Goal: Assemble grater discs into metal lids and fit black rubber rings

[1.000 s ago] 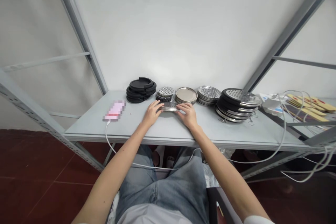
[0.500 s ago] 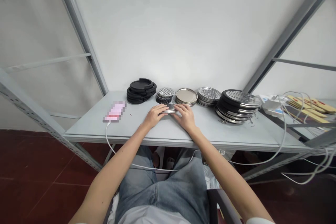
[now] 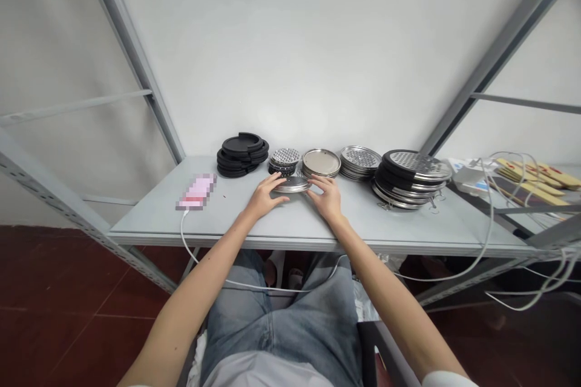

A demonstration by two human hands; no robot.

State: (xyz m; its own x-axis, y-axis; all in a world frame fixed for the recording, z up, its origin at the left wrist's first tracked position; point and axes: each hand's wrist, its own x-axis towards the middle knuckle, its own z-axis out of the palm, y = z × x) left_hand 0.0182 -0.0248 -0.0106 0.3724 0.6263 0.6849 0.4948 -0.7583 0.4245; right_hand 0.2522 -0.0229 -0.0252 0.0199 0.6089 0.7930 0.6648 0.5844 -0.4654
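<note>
A round metal disc (image 3: 292, 185) with a textured top and a shiny rim lies low over the table between my hands. My left hand (image 3: 265, 196) is at its left side, fingertips at the rim and thumb spread apart in front. On the right, my right hand (image 3: 327, 196) has its fingers apart, their tips near the disc's right edge. Just behind stand a small stack of perforated metal grater discs (image 3: 285, 157) and a stack of plain metal lids (image 3: 321, 162). Whether the disc is one piece or several layers I cannot tell.
Black rings (image 3: 242, 154) are stacked at the back left, near a pixelated pink phone (image 3: 197, 190) on a white cable. To the right stand perforated discs (image 3: 361, 160) and a taller pile of black-and-metal graters (image 3: 411, 178). Metal posts flank the table (image 3: 236, 217).
Both hands have loosened and spread their fingers, moving slightly apart, so more of the disc shows. The stacks behind stay where they were; the view has shifted slightly.
</note>
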